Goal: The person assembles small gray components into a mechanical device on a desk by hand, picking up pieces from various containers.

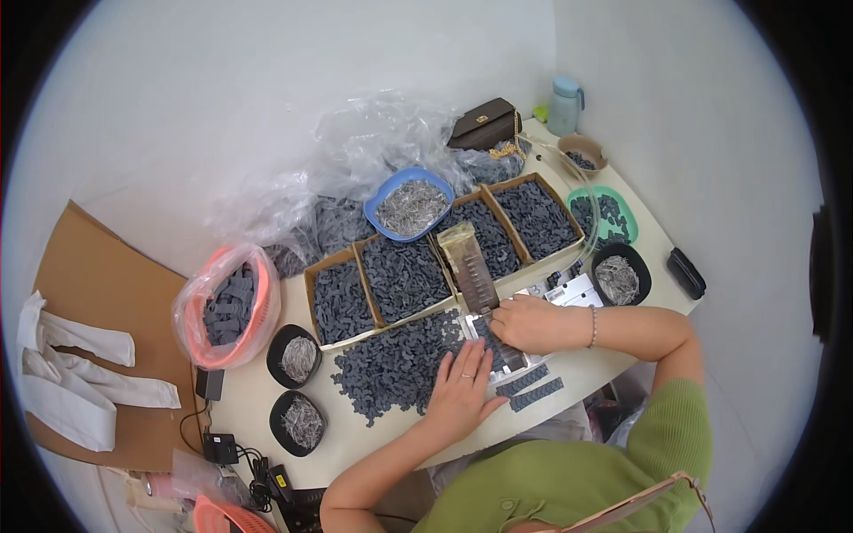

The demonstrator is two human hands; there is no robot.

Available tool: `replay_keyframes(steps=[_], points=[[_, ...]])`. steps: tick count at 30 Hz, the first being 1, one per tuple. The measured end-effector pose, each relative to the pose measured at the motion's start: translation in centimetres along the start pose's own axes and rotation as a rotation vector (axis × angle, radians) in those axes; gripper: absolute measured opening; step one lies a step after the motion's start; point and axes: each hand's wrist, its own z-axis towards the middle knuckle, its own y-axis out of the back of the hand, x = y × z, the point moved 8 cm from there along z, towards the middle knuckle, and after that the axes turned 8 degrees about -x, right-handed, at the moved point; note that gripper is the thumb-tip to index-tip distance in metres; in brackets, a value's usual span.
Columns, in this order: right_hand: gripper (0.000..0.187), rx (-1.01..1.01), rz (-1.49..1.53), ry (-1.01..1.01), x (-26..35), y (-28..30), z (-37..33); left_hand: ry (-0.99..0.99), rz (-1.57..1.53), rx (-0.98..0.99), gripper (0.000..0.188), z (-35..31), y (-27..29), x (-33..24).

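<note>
My left hand lies flat with its fingers stretched out. The fingertips rest at the near left edge of a metal jig that has dark grey plastic pieces in it. Over the jig's far part my right hand is curled, fingers pressed together; what they hold, if anything, is hidden. Beyond that hand stands a brownish, see-through slotted block. Loose small dark grey plastic pieces are heaped left of the jig. Two joined dark grey strips lie at its near right side.
A divided cardboard box of grey pieces stands behind. Blue tray and black bowls hold thin metal pins. A pink basket is left; a green tray, tubing and black case are right.
</note>
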Motion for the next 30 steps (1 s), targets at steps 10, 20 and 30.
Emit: replay_keyframes(steps=[10, 20, 30], points=[[0.013, -0.787, 0.261, -0.291, -12.8, 9.0, 9.8, -0.008, 0.151, -0.119, 0.076, 2.7, -0.3, 0.7], [0.017, -0.883, 0.078, -0.108, -4.8, 10.1, 3.2, 0.159, 0.084, -0.210, 0.059, 0.5, 3.1, 3.7], [0.019, -0.582, -0.165, 0.160, 8.2, 3.5, -7.3, 0.225, 0.084, -0.212, 0.049, -1.3, 5.4, 4.4]])
